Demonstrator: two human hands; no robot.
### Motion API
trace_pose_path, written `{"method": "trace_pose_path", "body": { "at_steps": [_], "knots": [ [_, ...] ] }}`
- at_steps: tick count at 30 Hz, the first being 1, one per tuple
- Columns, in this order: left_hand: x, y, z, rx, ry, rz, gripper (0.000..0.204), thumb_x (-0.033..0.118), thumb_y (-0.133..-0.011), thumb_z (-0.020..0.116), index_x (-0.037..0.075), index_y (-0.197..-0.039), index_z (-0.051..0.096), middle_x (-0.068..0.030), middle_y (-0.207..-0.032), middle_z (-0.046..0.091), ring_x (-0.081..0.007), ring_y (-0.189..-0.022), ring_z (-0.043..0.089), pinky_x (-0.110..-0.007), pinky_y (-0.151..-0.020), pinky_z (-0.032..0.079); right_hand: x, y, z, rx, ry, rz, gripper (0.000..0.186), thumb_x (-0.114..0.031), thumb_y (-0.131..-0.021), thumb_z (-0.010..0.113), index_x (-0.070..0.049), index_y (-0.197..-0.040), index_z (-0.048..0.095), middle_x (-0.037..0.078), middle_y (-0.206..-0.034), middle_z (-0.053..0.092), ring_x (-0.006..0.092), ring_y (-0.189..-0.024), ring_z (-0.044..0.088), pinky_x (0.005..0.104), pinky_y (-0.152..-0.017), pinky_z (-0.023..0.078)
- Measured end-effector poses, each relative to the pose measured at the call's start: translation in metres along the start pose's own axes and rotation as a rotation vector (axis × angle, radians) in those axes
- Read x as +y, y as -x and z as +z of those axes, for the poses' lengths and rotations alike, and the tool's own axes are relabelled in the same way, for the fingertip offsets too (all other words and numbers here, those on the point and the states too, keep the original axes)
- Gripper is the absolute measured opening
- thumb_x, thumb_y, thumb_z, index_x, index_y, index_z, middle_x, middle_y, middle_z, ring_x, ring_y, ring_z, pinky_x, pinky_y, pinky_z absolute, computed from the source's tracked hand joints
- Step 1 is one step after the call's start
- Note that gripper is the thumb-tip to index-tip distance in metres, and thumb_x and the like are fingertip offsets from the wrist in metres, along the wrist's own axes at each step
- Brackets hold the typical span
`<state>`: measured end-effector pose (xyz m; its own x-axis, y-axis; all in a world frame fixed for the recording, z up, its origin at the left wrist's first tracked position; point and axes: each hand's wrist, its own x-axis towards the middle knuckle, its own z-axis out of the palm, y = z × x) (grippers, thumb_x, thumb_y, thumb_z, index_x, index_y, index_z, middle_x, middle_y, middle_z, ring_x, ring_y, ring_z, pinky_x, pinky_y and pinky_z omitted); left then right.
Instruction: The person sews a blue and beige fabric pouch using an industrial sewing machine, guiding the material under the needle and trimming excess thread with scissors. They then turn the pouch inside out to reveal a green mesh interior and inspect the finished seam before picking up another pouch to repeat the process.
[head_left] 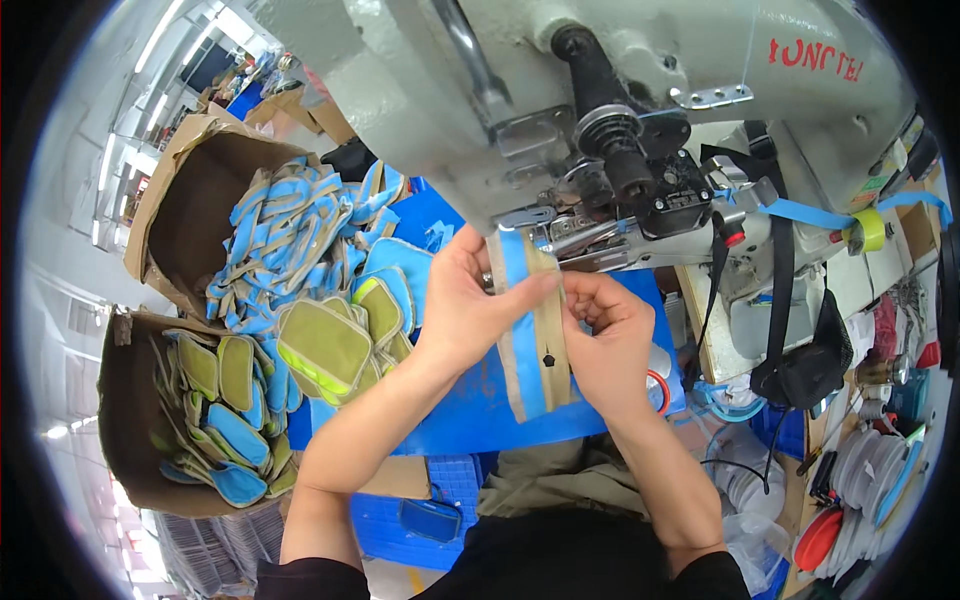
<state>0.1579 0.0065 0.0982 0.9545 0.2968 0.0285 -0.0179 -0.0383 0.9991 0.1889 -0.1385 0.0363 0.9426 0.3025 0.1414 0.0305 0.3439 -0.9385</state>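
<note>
A fabric strip [521, 355] in blue and khaki, with a small black piece on its khaki side, hangs upright below the head of a grey sewing machine [400, 90]. With thumb and fingers my left hand [465, 310] grips its upper left part, close under the machine's needle area. On the other edge, my right hand [607, 335] pinches the strip between thumb and curled fingers. The strip's top end is partly hidden by the machine parts. Both hands sit above a blue work surface [470, 405].
Left of my arm lies a pile of olive and blue fabric panels [325, 350]. Behind it, a heap of blue-khaki strips [280, 230] spills from a cardboard box [165, 215]. Another box [125, 400] holds more panels. Blue tape [800, 212] runs to the machine; tape reels [865, 475] stand lower right.
</note>
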Motion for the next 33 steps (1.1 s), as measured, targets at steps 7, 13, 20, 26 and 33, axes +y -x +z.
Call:
{"method": "trace_pose_path", "body": {
  "at_steps": [7,13,20,26,33],
  "knots": [
    [-0.003,-0.001,0.0,-0.002,-0.01,-0.026,0.036,0.005,-0.083,0.087,0.002,-0.111,0.064,-0.0061,-0.099,0.076,-0.0107,-0.084,0.073,-0.027,-0.075,0.059,-0.016,-0.001,-0.014,-0.125,-0.116,0.204,0.018,-0.003,-0.095,0.074,0.003,-0.112,0.074,0.0,-0.085,0.073,0.0027,-0.075,0.065,0.0205,-0.066,0.051],
    [-0.001,0.014,-0.01,-0.151,0.126,-0.204,0.033,0.011,-0.091,0.082,0.002,-0.118,0.066,-0.0063,-0.105,0.075,-0.0138,-0.092,0.073,-0.031,-0.083,0.06,-0.023,0.006,-0.021,-0.211,-0.13,0.19,0.025,-0.002,-0.095,0.073,0.003,-0.119,0.071,0.001,-0.088,0.073,0.0035,-0.076,0.066,0.0198,-0.064,0.05],
    [0.011,0.014,-0.02,-0.177,0.375,-0.385,0.026,0.019,-0.098,0.076,0.003,-0.117,0.069,-0.0081,-0.104,0.076,-0.0153,-0.089,0.075,-0.033,-0.081,0.063,-0.023,0.022,-0.034,-0.255,-0.254,0.313,0.028,-0.001,-0.092,0.074,0.003,-0.12,0.071,-0.002,-0.087,0.067,0.003,-0.073,0.062,0.0204,-0.062,0.047],
    [0.017,0.014,-0.021,-0.189,0.519,-0.515,0.026,0.025,-0.1,0.074,0.003,-0.114,0.07,-0.007,-0.099,0.075,-0.0145,-0.082,0.073,-0.033,-0.074,0.063,-0.027,0.023,-0.04,-0.283,-0.13,0.222,0.031,-0.003,-0.09,0.077,0.002,-0.119,0.073,-0.004,-0.085,0.063,0.0041,-0.07,0.056,0.0231,-0.062,0.045],
    [0.001,0.028,-0.006,-0.116,0.415,-0.44,0.023,0.013,-0.094,0.081,0.005,-0.112,0.069,-0.0059,-0.1,0.075,-0.0147,-0.082,0.074,-0.031,-0.074,0.061,-0.022,0.035,-0.036,-0.233,-0.135,0.265,0.023,-0.002,-0.095,0.074,0.003,-0.118,0.074,-0.001,-0.087,0.071,0.0018,-0.073,0.06,0.0207,-0.062,0.046]
  ]
}}
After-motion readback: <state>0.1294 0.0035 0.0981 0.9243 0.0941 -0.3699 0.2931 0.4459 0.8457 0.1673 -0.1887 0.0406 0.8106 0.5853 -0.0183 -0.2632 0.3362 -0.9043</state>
